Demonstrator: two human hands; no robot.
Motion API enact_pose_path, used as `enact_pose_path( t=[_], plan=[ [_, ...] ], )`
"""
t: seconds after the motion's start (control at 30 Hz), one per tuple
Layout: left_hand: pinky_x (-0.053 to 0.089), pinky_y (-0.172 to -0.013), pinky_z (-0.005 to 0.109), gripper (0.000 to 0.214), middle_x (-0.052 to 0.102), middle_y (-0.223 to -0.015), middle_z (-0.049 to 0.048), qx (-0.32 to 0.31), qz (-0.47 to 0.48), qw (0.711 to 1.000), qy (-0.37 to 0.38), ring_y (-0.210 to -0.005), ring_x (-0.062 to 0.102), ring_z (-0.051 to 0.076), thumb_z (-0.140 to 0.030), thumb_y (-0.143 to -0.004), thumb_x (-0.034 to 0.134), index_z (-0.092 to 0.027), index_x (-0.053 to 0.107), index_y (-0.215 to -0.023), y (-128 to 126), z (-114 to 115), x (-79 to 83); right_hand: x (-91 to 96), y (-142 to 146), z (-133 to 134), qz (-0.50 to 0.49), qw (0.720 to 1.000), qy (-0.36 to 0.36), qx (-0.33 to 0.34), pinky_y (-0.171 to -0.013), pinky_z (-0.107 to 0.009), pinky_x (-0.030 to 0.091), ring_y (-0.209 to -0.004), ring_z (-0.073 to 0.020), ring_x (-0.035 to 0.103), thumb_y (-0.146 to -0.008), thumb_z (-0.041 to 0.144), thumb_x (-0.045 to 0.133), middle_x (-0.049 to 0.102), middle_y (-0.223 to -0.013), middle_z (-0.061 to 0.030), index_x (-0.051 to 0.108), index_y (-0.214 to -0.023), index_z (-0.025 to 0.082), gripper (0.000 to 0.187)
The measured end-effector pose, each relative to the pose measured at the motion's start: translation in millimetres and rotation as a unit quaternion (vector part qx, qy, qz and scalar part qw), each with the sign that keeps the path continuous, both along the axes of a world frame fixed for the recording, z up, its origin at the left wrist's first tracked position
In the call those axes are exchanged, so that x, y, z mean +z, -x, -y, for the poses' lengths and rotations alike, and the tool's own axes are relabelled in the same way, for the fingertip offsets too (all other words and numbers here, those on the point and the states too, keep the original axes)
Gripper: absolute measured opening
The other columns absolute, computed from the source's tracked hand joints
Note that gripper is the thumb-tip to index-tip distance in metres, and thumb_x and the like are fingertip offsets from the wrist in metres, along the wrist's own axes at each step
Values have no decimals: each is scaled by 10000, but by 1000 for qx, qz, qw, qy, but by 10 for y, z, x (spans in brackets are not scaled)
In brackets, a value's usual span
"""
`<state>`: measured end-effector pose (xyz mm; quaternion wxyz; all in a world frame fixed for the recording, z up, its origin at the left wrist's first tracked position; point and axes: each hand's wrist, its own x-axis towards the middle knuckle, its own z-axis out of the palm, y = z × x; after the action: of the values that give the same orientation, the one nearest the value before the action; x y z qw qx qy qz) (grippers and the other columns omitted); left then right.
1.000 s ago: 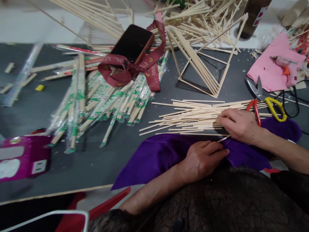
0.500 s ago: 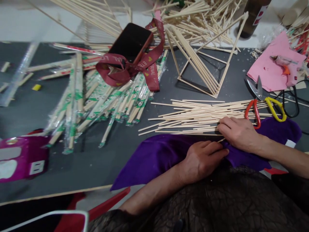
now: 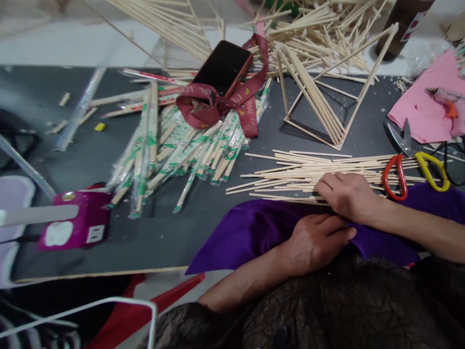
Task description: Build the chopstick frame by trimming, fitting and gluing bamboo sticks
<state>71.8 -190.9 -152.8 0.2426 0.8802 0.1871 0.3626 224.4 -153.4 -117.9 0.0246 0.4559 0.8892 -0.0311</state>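
Observation:
My left hand [image 3: 319, 240] rests on a purple cloth [image 3: 243, 230] at the table's front edge, its fingers pressed together. Just beyond it is my right hand [image 3: 345, 196], curled closed, with its fingers at the near side of a loose bundle of thin wooden sticks [image 3: 283, 169]. The two hands meet, and what lies between their fingertips is hidden. Scissors with one red and one yellow handle [image 3: 395, 179] lie to the right of the bundle, blades pointing away.
Behind the bundle stands a glued stick frame [image 3: 314, 102]. Wrapped chopsticks [image 3: 163, 150] lie left, with a phone [image 3: 223, 68] and a red lanyard [image 3: 198, 106] on them. A brown bottle [image 3: 403, 31], pink sheet [image 3: 428, 104] and magenta box [image 3: 78, 218] are further out.
The view has shifted left, bringing more of the table's left side in. My right hand has moved left against my left hand, covering the bit of stick that showed between them.

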Motion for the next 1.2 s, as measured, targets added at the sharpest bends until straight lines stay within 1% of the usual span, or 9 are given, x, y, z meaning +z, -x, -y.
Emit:
enact_pose_path(
  t=[0.23, 0.43, 0.53, 0.63, 0.83, 0.97, 1.07, 1.13, 1.2],
  plan=[
    [497, -590, 247, 121, 703, -796, 3, -2, -6, 1000, -6, -663, 631, 117, -157, -888, 540, -173, 639, -955, 16, 10, -2, -29, -48, 25, -22, 999, 1, 24, -530, -299, 211, -641, -149, 520, -894, 116, 472, 622, -804, -49, 634, -820, 166, 185],
    [499, -611, 251, 128, 697, -808, 3, 1, -11, 1000, -1, -686, 635, 121, -169, -882, 545, -178, 635, -972, 21, 15, -19, -32, -24, -69, -16, 997, 62, 34, -516, -310, 179, -617, -148, 521, -950, 240, 445, 633, -786, -40, 630, -824, 166, 235],
    [504, -622, 254, 133, 693, -821, 3, -5, -9, 1000, 2, -698, 636, 123, -168, -874, 559, -173, 634, -984, 23, 25, -43, -8, 30, -97, 18, 997, 73, 20, -503, -313, 161, -614, -160, 540, -925, 184, 442, 640, -840, -57, 626, -856, 159, 198],
    [510, -636, 253, 137, 686, -825, -1, -7, -20, 1000, 7, -694, 634, 116, -167, -869, 573, -177, 635, -991, 30, 35, -67, 14, 81, -106, 42, 995, 83, 31, -496, -311, 154, -613, -171, 552, -896, 132, 431, 638, -856, -73, 621, -863, 150, 194],
    [522, -654, 254, 141, 694, -827, 11, -13, -19, 1000, 11, -710, 643, 120, -169, -880, 561, -166, 640, -996, 39, 24, -47, 29, 116, -120, 32, 996, 81, 14, -482, -309, 146, -574, -163, 543, -872, 109, 397, 633, -828, -85, 617, -834, 134, 225],
    [523, -640, 251, 126, 698, -818, 8, -8, -9, 1000, 6, -700, 641, 123, -163, -874, 568, -165, 649, -971, 38, 14, -28, 47, 101, -115, -3, 997, 80, -22, -491, -305, 164, -563, -160, 527, -901, 159, 391, 640, -811, -69, 627, -848, 142, 242],
    [528, -644, 246, 138, 702, -832, 14, -7, -20, 1000, 4, -698, 641, 122, -158, -872, 569, -166, 655, -980, 38, 24, -33, 59, 69, -119, -62, 991, 109, -45, -511, -299, 210, -592, -154, 529, -890, 161, 408, 656, -803, -69, 646, -834, 137, 246],
    [535, -654, 244, 148, 704, -844, 22, -6, -22, 1000, 12, -708, 648, 122, -156, -876, 563, -164, 658, -990, 40, 30, -31, 72, 32, -131, -153, 974, 152, -65, -556, -277, 288, -660, -147, 550, -869, 160, 438, 666, -813, -68, 660, -851, 131, 224],
    [548, -673, 247, 153, 708, -854, 42, -12, -9, 999, 39, -735, 664, 130, -169, -882, 564, -152, 664, -996, 54, 19, -4, 95, -18, -150, -275, 932, 218, -90, -616, -251, 354, -701, -130, 556, -850, 166, 467, 661, -794, -48, 672, -891, 130, 213]
  ],
)
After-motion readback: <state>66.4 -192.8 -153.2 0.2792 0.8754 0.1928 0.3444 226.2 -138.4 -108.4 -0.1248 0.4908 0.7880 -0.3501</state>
